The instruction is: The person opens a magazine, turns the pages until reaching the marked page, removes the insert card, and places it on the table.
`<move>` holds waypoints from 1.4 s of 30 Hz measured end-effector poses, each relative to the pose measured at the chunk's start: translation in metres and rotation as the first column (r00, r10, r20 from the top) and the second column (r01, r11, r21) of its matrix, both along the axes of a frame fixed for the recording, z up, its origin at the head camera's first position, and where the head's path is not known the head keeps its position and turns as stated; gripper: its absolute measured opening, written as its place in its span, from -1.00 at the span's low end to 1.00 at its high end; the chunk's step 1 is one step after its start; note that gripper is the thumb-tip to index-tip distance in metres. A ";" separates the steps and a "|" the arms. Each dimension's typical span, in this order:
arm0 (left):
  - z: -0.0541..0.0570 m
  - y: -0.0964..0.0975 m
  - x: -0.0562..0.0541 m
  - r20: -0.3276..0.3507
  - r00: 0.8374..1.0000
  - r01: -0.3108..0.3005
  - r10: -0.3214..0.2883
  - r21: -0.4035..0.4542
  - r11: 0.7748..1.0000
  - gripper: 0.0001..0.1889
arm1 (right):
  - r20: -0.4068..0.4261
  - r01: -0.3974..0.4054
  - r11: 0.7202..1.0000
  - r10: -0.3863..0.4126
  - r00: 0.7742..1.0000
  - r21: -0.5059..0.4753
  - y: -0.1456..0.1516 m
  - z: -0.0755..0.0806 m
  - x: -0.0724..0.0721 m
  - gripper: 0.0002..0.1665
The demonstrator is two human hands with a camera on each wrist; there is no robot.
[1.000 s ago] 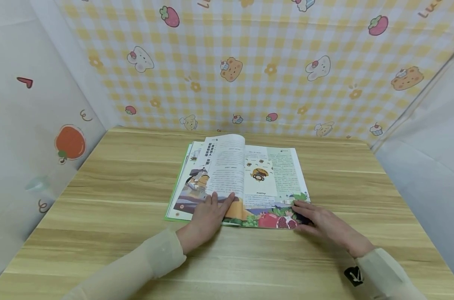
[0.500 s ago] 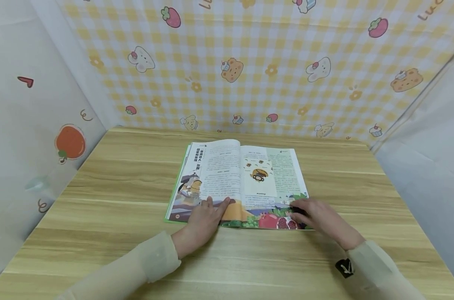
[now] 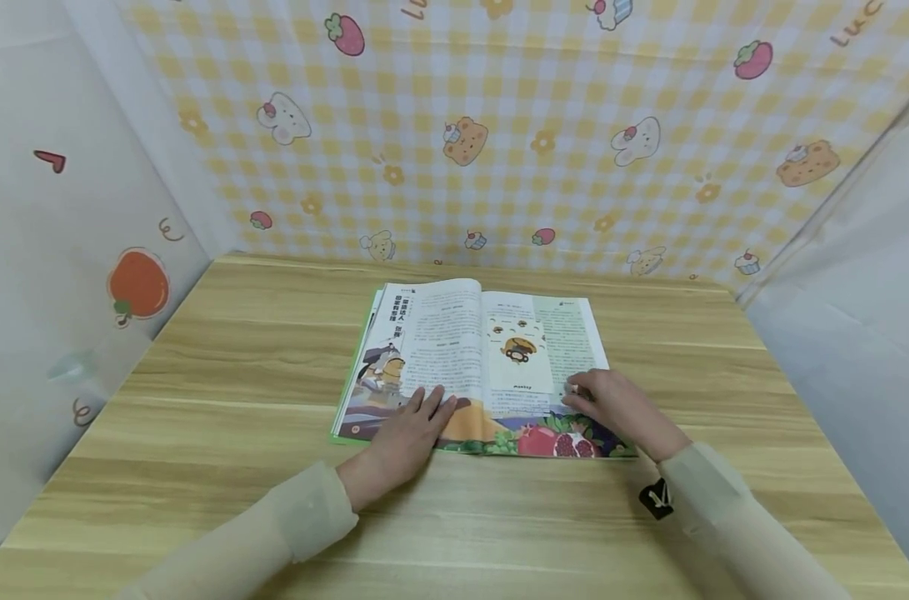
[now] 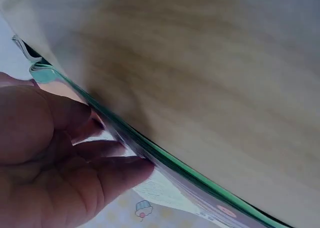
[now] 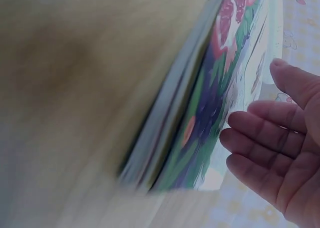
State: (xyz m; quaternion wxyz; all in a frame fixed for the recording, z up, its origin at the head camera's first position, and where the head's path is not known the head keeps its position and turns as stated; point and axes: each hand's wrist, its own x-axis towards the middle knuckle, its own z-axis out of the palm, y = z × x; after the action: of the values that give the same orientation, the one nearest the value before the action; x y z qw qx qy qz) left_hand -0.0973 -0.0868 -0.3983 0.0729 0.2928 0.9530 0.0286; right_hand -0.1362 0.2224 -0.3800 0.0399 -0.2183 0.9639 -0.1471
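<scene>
An open magazine [image 3: 439, 333] with printed text and colourful pictures lies on the wooden table. On its right page lies a small cream card [image 3: 516, 379] with a cartoon monkey. My left hand [image 3: 403, 437] rests on the lower part of the left page with its fingers extended. My right hand [image 3: 625, 412] is over the right page, to the right of the card and apart from it. In the right wrist view, the right hand [image 5: 280, 143] holds nothing, its fingers loosely bent. The left wrist view has the left hand [image 4: 75, 158] against the magazine's lower edge.
The wooden table [image 3: 222, 350] extends on all sides of the magazine. Behind it hangs a yellow checked cloth [image 3: 394, 100] with cartoon prints. White cloth panels [image 3: 72, 275] stand at both sides. A small black tag [image 3: 656, 498] hangs by the right sleeve.
The raised left page has come down flat under the left hand, which slid slightly left. The right hand has moved off the magazine's lower right corner, up and left towards the card.
</scene>
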 end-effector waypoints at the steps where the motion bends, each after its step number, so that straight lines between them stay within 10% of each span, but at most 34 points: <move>1: 0.000 0.001 0.000 0.028 1.000 -0.008 0.008 0.006 1.000 -0.49 | 0.004 0.011 1.000 -0.011 1.000 -0.005 -0.002 -0.001 -0.003 -0.81; 10: 0.001 0.010 -0.001 0.072 0.994 -0.079 0.079 -0.004 0.997 -0.42 | 0.081 0.160 0.983 -0.153 0.985 -0.088 -0.020 -0.004 -0.032 -0.72; 21: 0.001 0.019 -0.004 0.078 0.990 -0.116 0.120 -0.046 0.992 -0.40 | 0.278 0.405 0.912 -0.375 0.884 -0.057 -0.029 -0.006 -0.052 -0.38; 42: 0.009 0.022 -0.008 0.027 0.997 -0.067 0.072 -0.164 0.984 -0.40 | 0.302 0.493 0.864 -0.500 0.812 0.104 -0.047 -0.005 -0.061 -0.42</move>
State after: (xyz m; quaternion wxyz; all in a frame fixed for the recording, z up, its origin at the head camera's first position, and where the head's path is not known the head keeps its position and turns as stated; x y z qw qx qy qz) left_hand -0.1050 -0.0646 -0.3890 0.1112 0.2519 0.9604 -0.0420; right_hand -0.1969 0.1753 -0.3853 0.1573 0.0678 0.9694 -0.1757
